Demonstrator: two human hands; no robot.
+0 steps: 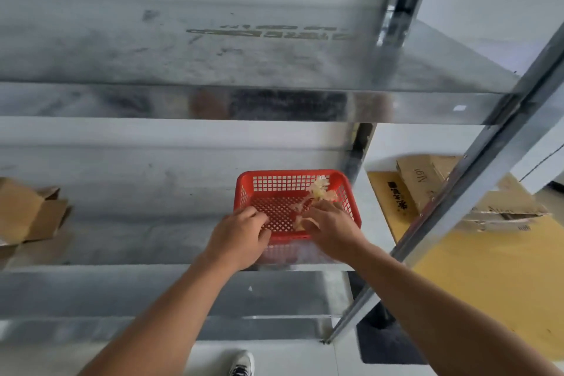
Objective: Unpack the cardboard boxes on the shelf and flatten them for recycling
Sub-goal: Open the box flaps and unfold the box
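A red plastic basket (345,192) stands on the middle shelf of a metal rack. My left hand (241,233) covers its front left corner, with the fingers curled inside the rim and the thumb at the front edge. My right hand (331,229) reaches over the front right part and pinches a crumpled wad of yellowish packing tape (317,191), which trails into the basket. An open cardboard box (30,210) lies on the same shelf at the far left, flaps spread.
The upper shelf (213,104) juts out above the hands. A slanted rack post (476,168) runs down the right. Beyond it, flattened cardboard boxes (421,186) lie on a yellow floor mat (494,278). My shoe (242,365) shows below.
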